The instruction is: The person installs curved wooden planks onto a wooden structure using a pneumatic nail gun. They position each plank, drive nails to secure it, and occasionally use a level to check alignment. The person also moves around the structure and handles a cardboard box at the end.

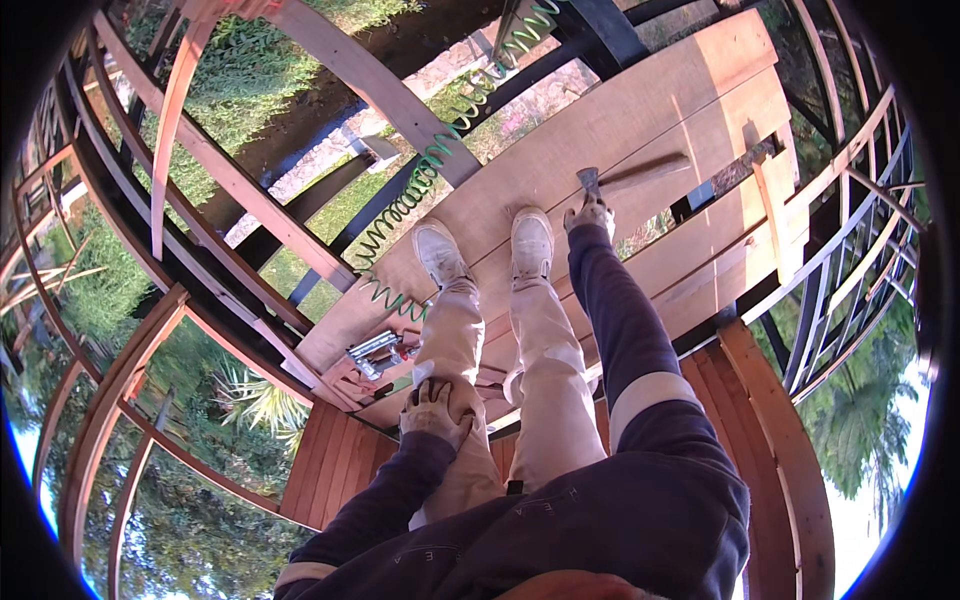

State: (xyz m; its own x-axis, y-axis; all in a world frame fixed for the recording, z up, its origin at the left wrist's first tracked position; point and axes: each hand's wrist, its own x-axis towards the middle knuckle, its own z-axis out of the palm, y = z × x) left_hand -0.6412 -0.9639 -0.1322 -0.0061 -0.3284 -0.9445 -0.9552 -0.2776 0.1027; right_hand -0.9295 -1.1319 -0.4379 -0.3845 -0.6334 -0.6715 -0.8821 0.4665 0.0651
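Note:
My right hand [592, 214] is closed around the head end of a tool with a flared metal head [588, 181] and a wooden handle [647, 173]. The handle points off to the right over the planks; whether the tool is a hammer or a hatchet is not clear. On my left knee rests my left hand [436, 410], fingers spread and nothing held. My shoes [441, 252] stand on wide wooden planks [560, 190]. Left of my shin lies a silver and red tool [378, 354], partly hidden by my leg, beside a coiled green hose [408, 192].
Gaps between the planks, such as the one at the right [693, 204], open onto ground below. Curved wooden beams [380, 85] and dark beams [606, 40] cross the far side. Curved rails [860, 150] rise at the right. Reddish decking [335, 455] lies nearer me.

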